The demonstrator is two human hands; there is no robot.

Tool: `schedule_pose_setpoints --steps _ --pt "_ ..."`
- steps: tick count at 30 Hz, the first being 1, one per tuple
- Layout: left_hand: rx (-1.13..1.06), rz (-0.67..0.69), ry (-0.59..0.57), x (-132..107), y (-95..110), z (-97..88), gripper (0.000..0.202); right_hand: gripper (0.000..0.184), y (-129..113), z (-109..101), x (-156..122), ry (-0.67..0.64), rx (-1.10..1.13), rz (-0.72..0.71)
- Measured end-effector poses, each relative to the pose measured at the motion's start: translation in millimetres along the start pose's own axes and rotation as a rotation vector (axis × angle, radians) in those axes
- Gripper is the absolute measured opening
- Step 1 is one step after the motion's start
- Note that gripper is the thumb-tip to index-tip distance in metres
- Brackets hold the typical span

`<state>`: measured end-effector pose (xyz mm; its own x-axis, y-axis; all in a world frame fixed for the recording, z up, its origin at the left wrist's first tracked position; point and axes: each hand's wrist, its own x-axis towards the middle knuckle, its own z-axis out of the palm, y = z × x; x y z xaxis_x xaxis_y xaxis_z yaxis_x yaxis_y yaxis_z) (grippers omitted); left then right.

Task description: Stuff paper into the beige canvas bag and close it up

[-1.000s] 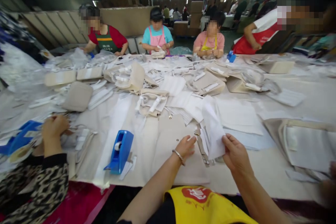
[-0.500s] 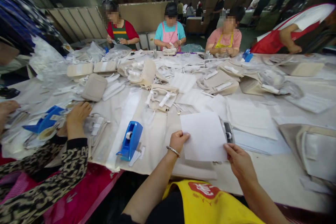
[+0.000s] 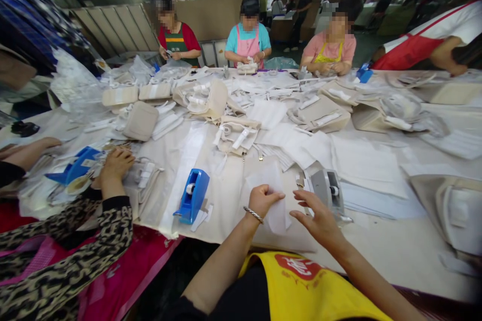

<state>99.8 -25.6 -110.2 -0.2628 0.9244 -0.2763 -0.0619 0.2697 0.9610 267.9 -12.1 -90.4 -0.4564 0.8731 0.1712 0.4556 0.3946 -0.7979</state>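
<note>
"How does the bench (image 3: 380, 251) look?"

"Pale and cloth-like, with loose paper (image 3: 365, 165) stacked at two o'clock from the right hand (image 3: 312, 214); plenty seems left"

"And the work itself?"

"Partway, I'd judge: a smooth, flat beige panel (image 3: 297, 241) lies spread, and over it the thin white sheet (image 3: 277, 218) is bent, not yet settled flat"

"Who has that sheet?"

"The left hand (image 3: 261, 201), pinching it under the thumb; the right, across at three o'clock, is empty, fingers parted and curved"

"Anything smaller?"

"A boxy grey dispenser (image 3: 322, 186) at one o'clock from the right hand, a glossy blue dispenser (image 3: 196, 195) at nine from the left, and a tiny metal clasp (image 3: 260, 158) at twelve"
</note>
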Motion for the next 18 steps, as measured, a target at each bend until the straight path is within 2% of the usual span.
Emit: schedule_pose_setpoints --steps 2,6,9,12,15,18 --pt "0.019 0.026 -0.022 -3.8 3.8 3.4 0.036 0.041 -6.0 5.3 4.7 -0.058 0.026 0.043" --pt "-0.005 0.004 -0.084 -7.2 5.5 7.3 0.036 0.020 -8.3 11.7 9.8 -0.158 0.137 0.179" --pt "-0.049 -0.046 -0.119 -6.3 4.0 6.0 0.038 0.024 -3.1 10.8 12.1 -0.200 0.231 0.288" --pt "-0.099 -0.072 -0.074 -2.8 1.5 2.7 0.040 0.027 7.4 6.6 16.8 -0.191 0.313 0.366" --pt "-0.115 -0.116 0.003 4.9 -3.6 -4.0 0.042 0.027 29.2 -4.5 26.8 -0.082 0.435 0.478" --pt "-0.072 -0.126 0.116 15.8 -12.1 -18.5 0.042 0.029 71.1 -32.7 37.9 0.205 0.586 0.635"
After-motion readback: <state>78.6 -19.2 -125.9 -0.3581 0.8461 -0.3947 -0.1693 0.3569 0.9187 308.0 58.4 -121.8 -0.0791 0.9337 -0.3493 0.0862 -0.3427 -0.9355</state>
